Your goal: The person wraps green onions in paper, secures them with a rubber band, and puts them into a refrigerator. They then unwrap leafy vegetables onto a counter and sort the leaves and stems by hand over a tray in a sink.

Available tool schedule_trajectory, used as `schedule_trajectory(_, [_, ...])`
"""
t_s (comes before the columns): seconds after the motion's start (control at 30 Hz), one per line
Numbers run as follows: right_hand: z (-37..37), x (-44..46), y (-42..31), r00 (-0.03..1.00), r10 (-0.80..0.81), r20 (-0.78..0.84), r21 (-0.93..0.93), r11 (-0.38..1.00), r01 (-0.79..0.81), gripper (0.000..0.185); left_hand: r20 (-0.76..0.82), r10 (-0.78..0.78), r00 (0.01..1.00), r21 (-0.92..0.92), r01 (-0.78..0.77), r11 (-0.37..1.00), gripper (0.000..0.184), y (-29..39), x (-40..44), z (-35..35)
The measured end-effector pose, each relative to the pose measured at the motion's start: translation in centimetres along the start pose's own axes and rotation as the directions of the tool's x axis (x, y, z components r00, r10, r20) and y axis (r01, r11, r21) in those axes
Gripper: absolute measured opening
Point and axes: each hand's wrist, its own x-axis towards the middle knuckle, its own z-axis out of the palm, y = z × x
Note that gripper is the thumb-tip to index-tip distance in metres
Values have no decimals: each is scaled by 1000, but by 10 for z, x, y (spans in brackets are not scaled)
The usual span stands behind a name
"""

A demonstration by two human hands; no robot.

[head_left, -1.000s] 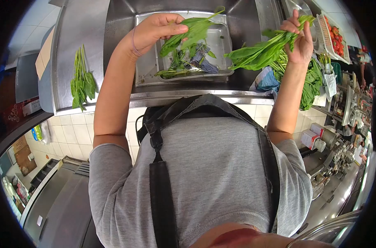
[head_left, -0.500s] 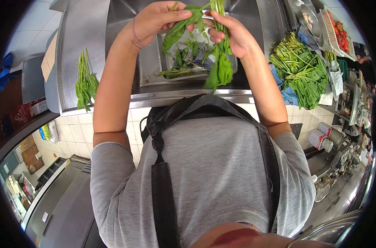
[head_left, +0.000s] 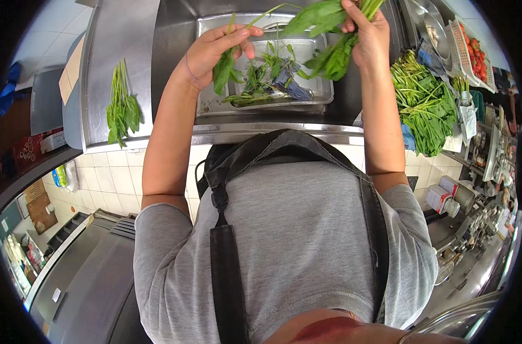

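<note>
Over the sink [head_left: 175, 34], my left hand [head_left: 218, 49] pinches a thin green stem between thumb and fingers. A leaf [head_left: 221, 73] hangs below those fingers, and the stem stretches to the upper right. Higher and further right, my right hand [head_left: 371, 37] is closed around a bunch of leafy greens [head_left: 335, 57], its broad leaves spreading to the left and down. Beneath both hands, a metal tray [head_left: 327, 92] in the sink holds loose leaves and stems [head_left: 261, 86], with a crumpled dark bluish piece [head_left: 295, 89] among them.
A small bunch of greens [head_left: 122, 106] lies on the steel counter [head_left: 109, 34] at left. To the right sits a large pile of greens [head_left: 424, 106], with a white basket [head_left: 460, 54] of red tomatoes [head_left: 474, 54] and a metal bowl [head_left: 433, 28] beyond it.
My hands have moved apart. The right one has gone up and right with its bunch, while the left one has shifted slightly left and down, keeping the stem with its leaf.
</note>
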Motion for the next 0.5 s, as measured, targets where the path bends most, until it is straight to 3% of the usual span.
schedule_trajectory(0.13, [4,-7,-6,999,-18,28,-214,977,24,16,-32,19,999,116,-15,993,37,10,-18,-2])
schedule_trajectory(0.23, [25,-16,5,952,-165,259,-304,921,242,14,-4,-6,1000,244,6,970,38,20,-19,1])
schedule_trajectory(0.27, [32,-25,-5,968,40,246,-421,905,69,14,17,3,1000,290,-8,957,38,21,-17,2])
schedule_trajectory(0.3, [37,-22,4,920,-103,379,-533,788,308,20,40,11,999,335,-24,942,39,22,-14,3])
schedule_trajectory(0.37, [43,-27,13,778,-350,521,-436,675,595,14,66,15,998,382,-40,923,39,25,-9,5])
schedule_trajectory(0.5, [46,-29,21,774,-292,562,-522,600,606,16,63,1,998,374,-24,927,40,29,-6,3])
